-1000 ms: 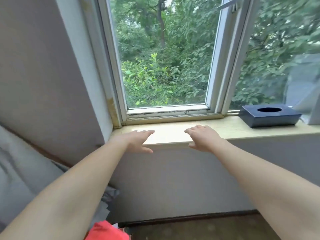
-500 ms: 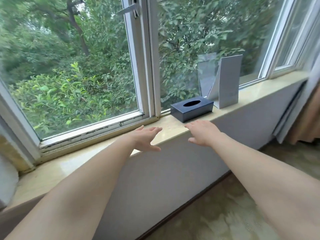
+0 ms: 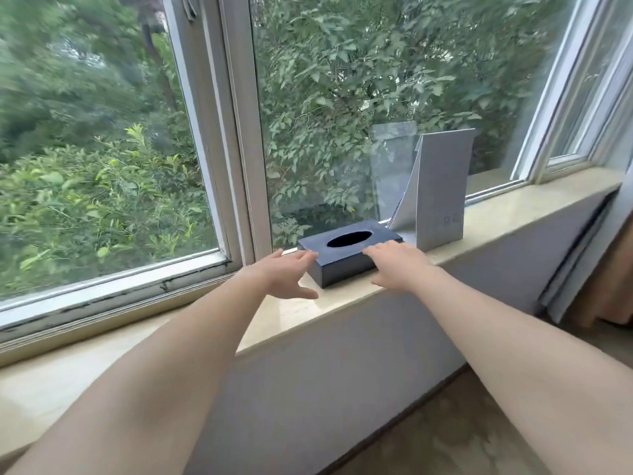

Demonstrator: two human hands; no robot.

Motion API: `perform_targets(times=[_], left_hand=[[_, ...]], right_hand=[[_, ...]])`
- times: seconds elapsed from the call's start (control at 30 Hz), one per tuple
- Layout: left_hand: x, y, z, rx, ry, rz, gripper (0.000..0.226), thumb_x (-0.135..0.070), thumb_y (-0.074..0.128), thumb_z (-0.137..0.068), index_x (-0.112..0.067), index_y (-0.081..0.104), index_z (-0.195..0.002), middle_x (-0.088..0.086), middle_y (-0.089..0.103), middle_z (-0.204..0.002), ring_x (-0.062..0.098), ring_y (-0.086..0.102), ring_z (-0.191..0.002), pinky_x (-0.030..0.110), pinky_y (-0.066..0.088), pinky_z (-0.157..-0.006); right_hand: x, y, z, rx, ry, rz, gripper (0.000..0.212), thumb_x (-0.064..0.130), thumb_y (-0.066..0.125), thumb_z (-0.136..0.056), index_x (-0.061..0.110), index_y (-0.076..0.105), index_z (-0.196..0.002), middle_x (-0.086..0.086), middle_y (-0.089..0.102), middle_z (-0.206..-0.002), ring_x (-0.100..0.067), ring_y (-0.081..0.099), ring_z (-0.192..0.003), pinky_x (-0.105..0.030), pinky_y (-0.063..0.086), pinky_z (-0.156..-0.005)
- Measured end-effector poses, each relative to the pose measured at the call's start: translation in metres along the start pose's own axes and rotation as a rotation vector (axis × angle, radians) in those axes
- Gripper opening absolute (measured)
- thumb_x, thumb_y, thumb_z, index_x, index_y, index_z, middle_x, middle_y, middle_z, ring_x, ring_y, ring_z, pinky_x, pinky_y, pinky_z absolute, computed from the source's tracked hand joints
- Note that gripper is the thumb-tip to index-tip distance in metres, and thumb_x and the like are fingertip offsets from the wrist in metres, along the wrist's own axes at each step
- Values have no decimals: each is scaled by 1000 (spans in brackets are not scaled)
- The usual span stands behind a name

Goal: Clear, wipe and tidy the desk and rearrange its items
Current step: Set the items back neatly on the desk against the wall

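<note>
- Tissue box (image 3: 342,265): dark blue, oval slot on top. It lies flat on the windowsill (image 3: 513,214), close to the glass and just right of the window frame post (image 3: 239,132).
- Left hand (image 3: 284,275): open, fingers straight and spread, thumb splayed out low. Fingertips are at the box's left end. Can't tell whether they touch it or stop just short. It holds nothing.
- Right hand (image 3: 397,265): open, palm down, fingers loosely extended over the box's top front edge at its right end. Thumb sits low by the front face. The fingers look to be in contact with the box, with no closed grip visible.
- Both forearms are bare and reach in over the sill edge from the bottom of the view.
- Grey folded card stand (image 3: 442,200): upright on the sill just right of the box, at its far right corner. Can't tell if they touch.
- Green foliage (image 3: 342,80) shows through the glass.
- Curtain (image 3: 616,286) hangs at the far right edge.
</note>
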State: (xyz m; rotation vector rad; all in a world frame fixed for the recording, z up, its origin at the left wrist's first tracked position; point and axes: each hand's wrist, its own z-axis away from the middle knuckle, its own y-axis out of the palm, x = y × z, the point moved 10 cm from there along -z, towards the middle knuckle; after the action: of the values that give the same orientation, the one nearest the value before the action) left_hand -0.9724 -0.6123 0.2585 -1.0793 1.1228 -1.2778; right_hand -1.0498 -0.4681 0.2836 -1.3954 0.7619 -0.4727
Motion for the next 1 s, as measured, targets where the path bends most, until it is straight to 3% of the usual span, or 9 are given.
perform_targets(times=[0.17, 0.3, 0.4, 0.57, 0.67, 0.77, 0.9, 1.0], left_hand=[[-6, 9, -54, -47, -61, 8, 83, -55, 53, -95, -14, 15, -156, 2, 19, -163, 20, 17, -150, 43, 6, -123], [-4, 15, -87, -135, -136, 16, 79, -52, 52, -96, -15, 16, -156, 2, 13, -165, 22, 11, -152, 45, 6, -123], [1, 14, -108, -161, -159, 43, 79, -49, 53, -96, -14, 17, -156, 2, 14, -164, 23, 13, -151, 45, 8, -123], [0, 31, -144, -82, -172, 76, 84, -48, 58, -94, -14, 14, -157, 2, 15, -164, 23, 10, -152, 49, 10, -123], [3, 41, -154, -71, -191, 80, 85, -42, 61, -93, -16, 12, -157, 2, 18, -164, 24, 6, -152, 52, 7, -121], [10, 41, -158, -48, -186, 114, 83, -38, 67, -90, -17, 19, -155, 5, 27, -159, 25, 12, -151, 52, 11, -121], [9, 35, -160, -31, -208, 93, 78, -36, 71, -86, -17, 29, -149, 7, 38, -148, 26, 26, -144, 53, 19, -118], [7, 32, -158, -64, -225, 82, 72, -34, 72, -84, -16, 36, -144, 8, 45, -137, 27, 38, -132, 50, 25, -115]], right_hand=[[-26, 32, -38, 31, -11, -68, 49, 27, 57, -87, 18, 45, -134, -1, 54, -132, -25, 50, -122, -41, 46, -94], [-35, 60, -57, 50, -18, -161, 61, 22, 58, -89, 17, 33, -145, -1, 38, -151, -25, 39, -134, -41, 42, -101], [-42, 70, -71, 19, -34, -218, 75, 20, 55, -93, 16, 14, -155, 4, 15, -163, -19, 25, -145, -38, 35, -109], [-49, 80, -103, 43, -116, -199, 84, 26, 59, -95, 15, 3, -157, -1, 2, -165, -16, 9, -151, -29, 15, -117], [-52, 83, -123, 74, -129, -182, 80, 24, 59, -94, 19, 9, -157, 3, 7, -164, -16, 14, -150, -33, 20, -118], [-54, 74, -139, 39, -112, -150, 70, 25, 62, -92, 25, 26, -153, 4, 32, -157, -19, 34, -141, -39, 30, -113], [-56, 73, -151, 79, -56, -213, 59, 22, 66, -89, 30, 44, -143, -3, 53, -138, -26, 50, -126, -36, 43, -93], [-57, 72, -148, 57, -21, -213, 49, 20, 66, -89, 30, 52, -135, -3, 58, -129, -27, 55, -118, -32, 41, -78]])
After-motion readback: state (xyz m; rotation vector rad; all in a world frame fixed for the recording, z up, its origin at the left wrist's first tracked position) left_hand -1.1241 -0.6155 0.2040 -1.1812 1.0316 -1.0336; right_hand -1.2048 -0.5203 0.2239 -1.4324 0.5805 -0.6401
